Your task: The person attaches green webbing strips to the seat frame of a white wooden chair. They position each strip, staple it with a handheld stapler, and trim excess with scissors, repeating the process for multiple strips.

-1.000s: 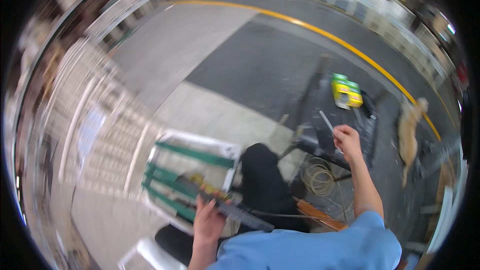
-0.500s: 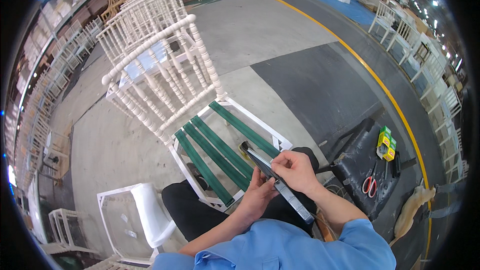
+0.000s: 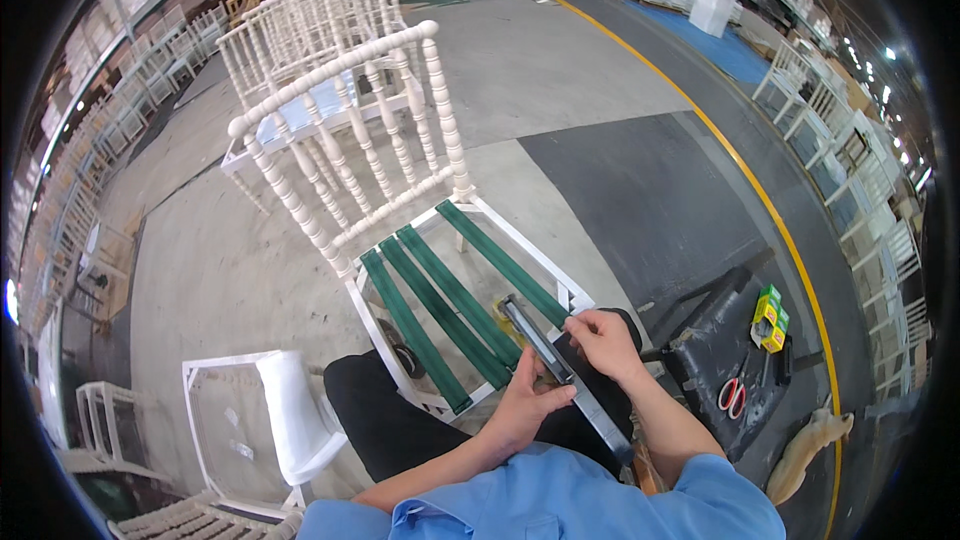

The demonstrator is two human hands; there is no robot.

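A long, narrow grey and black tool (image 3: 598, 418), which looks like a staple gun with its magazine, lies slantwise over my lap. My left hand (image 3: 520, 408) is closed around its middle, thumb along the side. Just right of the tool's upper part, my right hand (image 3: 600, 342) has its fingers curled in a pinch; whatever they hold is too small or hidden. Before me stands a white chair frame (image 3: 525, 240) with a turned-spindle back. Several green webbing straps (image 3: 430, 325) run across its open seat, and the tool's far end is over them.
At my right, a worn black seat (image 3: 700, 350) carries red-handled scissors (image 3: 733, 398) and yellow-green boxes (image 3: 770, 320). A dog (image 3: 808, 450) lies beyond it. On the left is a white frame (image 3: 195, 420) with a white roll (image 3: 290, 415). Stacked chairs (image 3: 300, 20) stand ahead.
My right hand has drawn slightly away to the right of the tool. The left hand keeps its grip with the thumb more extended. The whole view has shifted slightly.
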